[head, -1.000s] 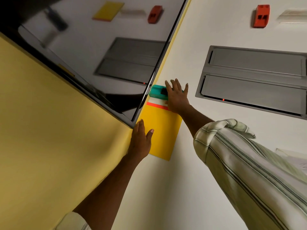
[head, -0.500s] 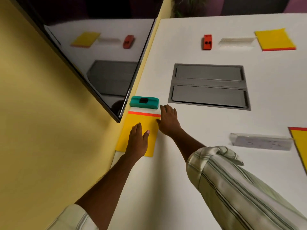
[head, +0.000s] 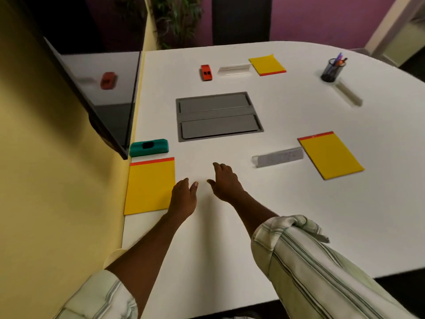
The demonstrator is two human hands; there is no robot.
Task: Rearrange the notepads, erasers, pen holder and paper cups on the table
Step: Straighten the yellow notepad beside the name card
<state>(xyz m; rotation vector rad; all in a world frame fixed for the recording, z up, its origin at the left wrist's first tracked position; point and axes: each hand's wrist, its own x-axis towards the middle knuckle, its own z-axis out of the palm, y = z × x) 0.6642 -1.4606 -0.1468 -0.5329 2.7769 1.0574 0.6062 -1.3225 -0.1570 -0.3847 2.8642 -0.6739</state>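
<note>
You pulled both hands off yellow notepad (head: 150, 186) and green eraser (head: 149, 147), lower left; left hand (head: 184, 199), right hand (head: 224, 183) open, empty. Pair looked placed.

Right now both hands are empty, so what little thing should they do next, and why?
Probably send the right hand toward the yellow notepad lying askew on the right. The left notepad and green eraser already sit lined up by the wall, and the left hand holds nothing, just at that notepad's edge.
</note>
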